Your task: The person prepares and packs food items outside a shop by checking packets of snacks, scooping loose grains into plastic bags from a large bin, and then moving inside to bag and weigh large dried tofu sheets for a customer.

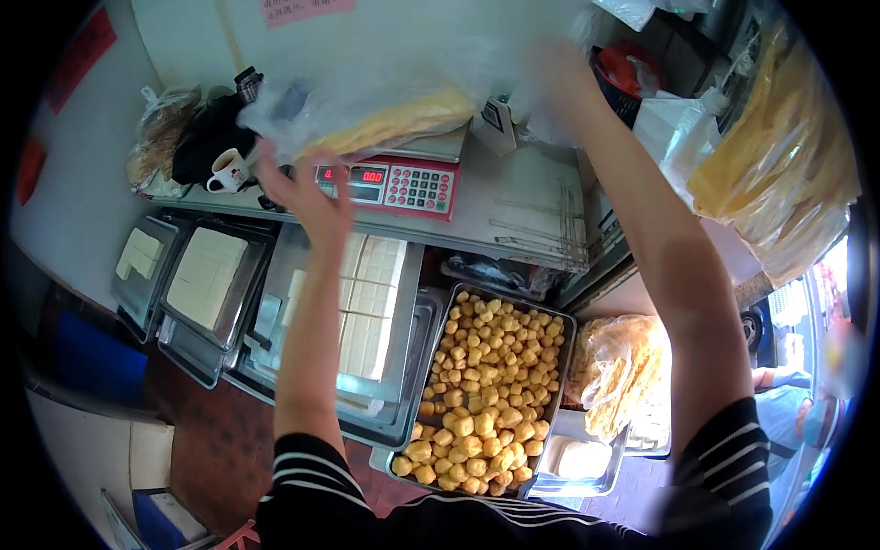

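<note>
A clear plastic bag of flat yellow food sheets (405, 124) lies over the plate of a red digital scale (419, 187). My left hand (309, 196) is raised at the bag's left end, in front of the scale's display, with fingers spread. My right hand (560, 75) is blurred, up at the right beside some thin white plastic; whether it holds any of that cannot be told. Below the shelf, white tofu blocks (368, 302) sit on a metal tray, and golden fried tofu puffs (488, 385) fill a deep metal tray.
A mug (230, 169) stands left of the scale, near a dark bag. More tofu trays (206, 275) are at the left. A large bag of yellow sheets (777, 151) hangs at the right, above another open bag (612, 364). A person (784, 412) is outside at the far right.
</note>
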Demonstrator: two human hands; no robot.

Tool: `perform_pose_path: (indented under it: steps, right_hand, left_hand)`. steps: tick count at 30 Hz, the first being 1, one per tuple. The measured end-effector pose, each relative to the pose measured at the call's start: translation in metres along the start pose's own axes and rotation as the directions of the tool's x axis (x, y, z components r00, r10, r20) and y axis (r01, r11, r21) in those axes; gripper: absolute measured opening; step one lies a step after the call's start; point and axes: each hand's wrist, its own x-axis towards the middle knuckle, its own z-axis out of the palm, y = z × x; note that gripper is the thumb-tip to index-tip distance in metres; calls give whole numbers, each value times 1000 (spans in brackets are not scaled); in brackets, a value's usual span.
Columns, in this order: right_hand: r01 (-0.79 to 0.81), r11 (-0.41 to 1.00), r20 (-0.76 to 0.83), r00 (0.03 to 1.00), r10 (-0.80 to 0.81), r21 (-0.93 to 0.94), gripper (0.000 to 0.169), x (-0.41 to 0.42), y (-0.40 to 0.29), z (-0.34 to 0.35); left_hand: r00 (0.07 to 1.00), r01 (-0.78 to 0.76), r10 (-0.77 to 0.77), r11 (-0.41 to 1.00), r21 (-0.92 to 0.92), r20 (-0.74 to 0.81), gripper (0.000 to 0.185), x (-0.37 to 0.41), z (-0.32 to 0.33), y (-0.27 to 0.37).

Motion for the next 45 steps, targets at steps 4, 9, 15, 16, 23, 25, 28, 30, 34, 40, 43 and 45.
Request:
perform_pose_path:
  steps: [4,9,15,16,23,25,28,30,34,40,43,45]
  right_hand:
    - [-14,989,-44,999,21,149,60,-102,-32,-17]
    - [-128,991,20,992,127,29,49,-221,9,-82]
    - [-429,900,-192,892,410,-73,46,-375,64,-188]
    - [-482,874,-259,853,452,-59,45,-399,62,-204]
    - [-596,778,-571,716,403,-199,42,-528,125,-322]
    - [-582,788,-617,701,359,-202,41,-536,136,-343]
    - [-512,712,-570,799,191,-480,35,-535,135,-350]
    - [-437,696,-433,880,198,-570,30,-530,129,-342]
    - [-205,799,3,968,251,-565,34,-554,155,-331]
    - [-715,699,-247,682,689,-27,33,-610,224,-342]
    - [-832,475,-222,425,878,286,50,-622,239,-304]
    - [-711,78,199,298,934,699,56,-619,257,-281]
  left_hand:
    - [825,-98,78,995,6,560,49,-96,-1,42]
    - [802,-35,-54,990,137,595,39,-117,61,38]
    - [625,-78,-124,973,219,771,32,-107,71,36]
    - [563,-66,-165,968,243,810,33,-101,70,44]
    - [356,94,267,943,-318,896,69,-171,-24,243]
    - [183,467,274,821,-329,944,102,-236,-80,321]
    - [-358,611,-87,731,304,930,133,-320,-118,398]
    - [-454,627,-230,604,492,861,137,-350,-118,428]
    - [-343,893,-296,192,407,892,101,-403,-100,438]
    - [-236,922,-349,214,323,907,23,-366,-94,463]
    - [-97,968,-311,189,162,945,13,-348,-90,485]
    - [-101,981,-276,133,143,956,12,-339,-84,490]
